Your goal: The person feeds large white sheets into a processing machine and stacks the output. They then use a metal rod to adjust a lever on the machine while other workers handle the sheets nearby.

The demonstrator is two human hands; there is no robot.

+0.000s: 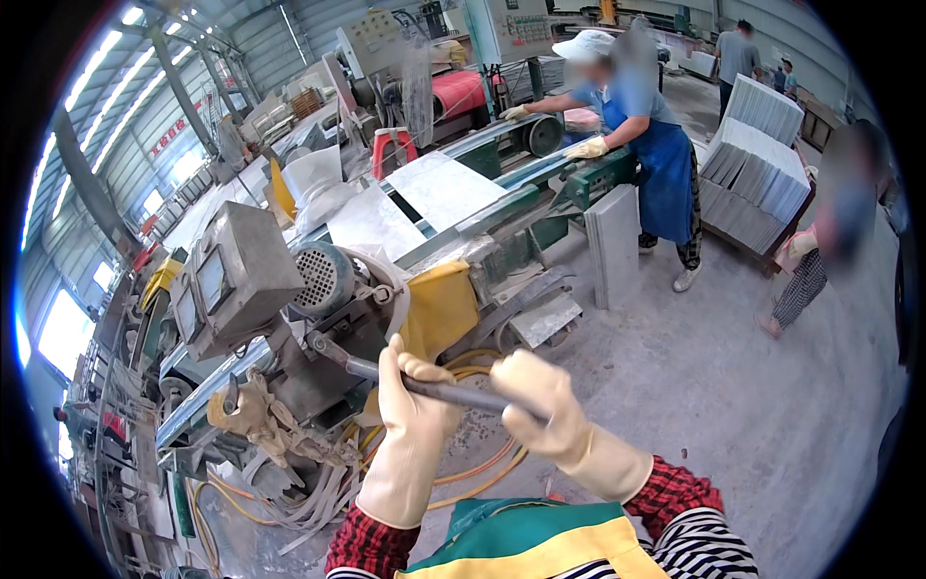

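A dark metal bar (471,396) slants across in front of me, its far end meeting the machine beside a round, perforated motor cover (323,277). My left hand (407,434), in a cream rubber glove, is closed around the bar's middle with the thumb pointing up. Closer to the bar's near end, my right hand (548,400) in a matching glove grips it, slightly blurred by motion. A grey metal control box (253,265) stands on the machine past my left hand. Behind the bar hangs a yellow guard (439,307).
Yellow and orange hoses (492,470) and pale straps (299,507) lie on the floor. White slabs (449,188) rest on the line. A co-worker in a blue apron (666,193) leans over it. Upright slabs (614,246) stand nearby; stacked slabs (757,159) and another person (839,222) are at right.
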